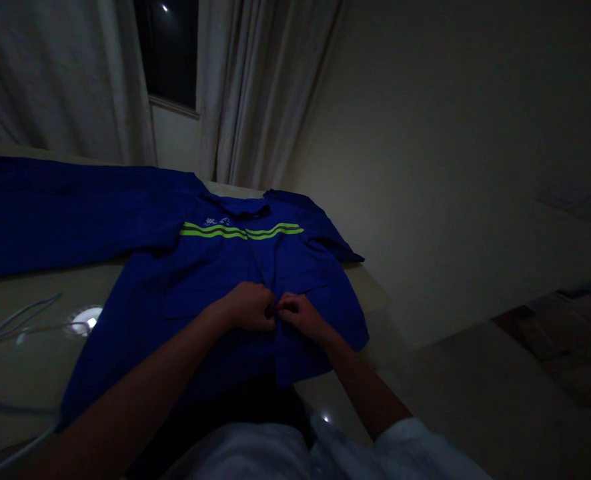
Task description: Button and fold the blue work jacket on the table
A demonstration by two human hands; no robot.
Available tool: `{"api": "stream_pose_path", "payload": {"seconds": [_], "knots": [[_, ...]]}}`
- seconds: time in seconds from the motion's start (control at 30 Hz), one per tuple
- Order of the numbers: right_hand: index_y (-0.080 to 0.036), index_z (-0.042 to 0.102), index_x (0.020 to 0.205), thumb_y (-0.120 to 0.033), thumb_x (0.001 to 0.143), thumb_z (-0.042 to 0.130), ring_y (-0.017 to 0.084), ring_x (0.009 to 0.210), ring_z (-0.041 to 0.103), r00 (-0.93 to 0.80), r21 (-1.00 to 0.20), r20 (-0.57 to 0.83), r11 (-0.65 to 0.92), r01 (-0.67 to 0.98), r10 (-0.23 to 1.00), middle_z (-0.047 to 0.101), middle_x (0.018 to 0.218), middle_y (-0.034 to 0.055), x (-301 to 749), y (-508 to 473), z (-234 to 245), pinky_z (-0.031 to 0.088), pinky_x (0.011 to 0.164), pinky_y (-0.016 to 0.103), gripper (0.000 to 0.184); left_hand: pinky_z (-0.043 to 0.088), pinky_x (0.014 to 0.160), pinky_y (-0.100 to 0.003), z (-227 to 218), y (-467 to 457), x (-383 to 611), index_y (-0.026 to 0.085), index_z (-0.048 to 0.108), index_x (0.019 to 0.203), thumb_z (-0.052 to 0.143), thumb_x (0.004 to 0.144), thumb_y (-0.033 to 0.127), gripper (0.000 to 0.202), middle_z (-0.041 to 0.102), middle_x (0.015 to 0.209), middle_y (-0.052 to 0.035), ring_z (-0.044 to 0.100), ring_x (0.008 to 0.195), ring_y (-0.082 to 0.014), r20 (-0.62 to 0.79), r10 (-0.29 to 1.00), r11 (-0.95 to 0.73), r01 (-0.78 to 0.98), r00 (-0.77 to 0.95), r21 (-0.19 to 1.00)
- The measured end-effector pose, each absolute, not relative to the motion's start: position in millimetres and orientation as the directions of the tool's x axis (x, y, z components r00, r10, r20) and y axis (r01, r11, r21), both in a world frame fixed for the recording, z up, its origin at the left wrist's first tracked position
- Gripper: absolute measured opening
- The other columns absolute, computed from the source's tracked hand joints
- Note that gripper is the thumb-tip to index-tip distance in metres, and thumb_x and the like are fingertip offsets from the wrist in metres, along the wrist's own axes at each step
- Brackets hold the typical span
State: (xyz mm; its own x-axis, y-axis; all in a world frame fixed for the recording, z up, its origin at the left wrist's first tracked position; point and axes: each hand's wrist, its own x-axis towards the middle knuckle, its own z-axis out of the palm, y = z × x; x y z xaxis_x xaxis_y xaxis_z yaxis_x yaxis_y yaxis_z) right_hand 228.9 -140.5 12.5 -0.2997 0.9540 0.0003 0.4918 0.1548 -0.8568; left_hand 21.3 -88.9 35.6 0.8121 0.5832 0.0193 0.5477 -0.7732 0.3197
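Observation:
A blue work shirt (215, 267) with two lime-green reflective stripes across the chest lies spread face up on a pale table (30, 360). Its collar and a small white emblem sit at the far end, and one long sleeve stretches off to the left. My left hand (248, 307) and my right hand (303, 317) meet at the shirt's front opening (275, 353), fingers pinching the fabric edges together. Whatever lies under the fingertips, perhaps a button, is hidden by them.
A thin white cable (15, 323) curves across the table at the left, near a bright reflected light spot (83, 322). The table's right edge drops to a floor with a patterned rug (560, 340). Beyond it stand white curtains (245, 93) and a dark window (168, 47).

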Motion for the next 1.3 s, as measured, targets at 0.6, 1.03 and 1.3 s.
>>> {"api": "stream_pose_path", "payload": {"seconds": [0.6,1.03,1.3], "knots": [[-0.018,0.072,0.079,-0.017,0.087,0.064,0.015,0.079,0.057,-0.262,-0.839,0.081,0.208,0.503,0.962,0.059,0.083,-0.0002,229,-140,5,0.042,0.074,0.026,0.012,0.038,0.059,-0.028,24,-77,18,0.023,0.071,0.083,0.058,0.089,0.042,0.024,0.075,0.083,-0.0040,0.069,0.075,-0.0219,-0.027,0.567,-0.701,0.499,0.824,0.509],[-0.019,0.072,0.078,-0.037,0.087,0.069,0.014,0.070,0.056,-0.199,-0.870,0.111,0.192,0.454,0.974,0.060,0.080,0.0001,226,-147,5,0.043,0.064,0.026,0.020,0.035,0.057,-0.026,31,-79,13,0.020,0.067,0.079,0.062,0.081,0.030,0.011,0.068,0.073,0.0006,0.061,0.065,-0.0158,-0.023,0.519,-0.667,0.421,0.855,0.615],[-0.020,0.071,0.100,-0.047,0.089,0.070,0.014,0.074,0.066,0.454,-0.970,0.215,0.137,0.199,0.865,0.069,0.090,0.0010,296,-42,51,0.054,0.064,0.023,0.029,0.036,0.055,-0.025,34,-85,11,0.023,0.069,0.084,0.071,0.081,0.031,0.008,0.072,0.077,0.0028,0.063,0.065,-0.0141,-0.010,0.466,-0.672,0.362,0.885,0.646]]}}
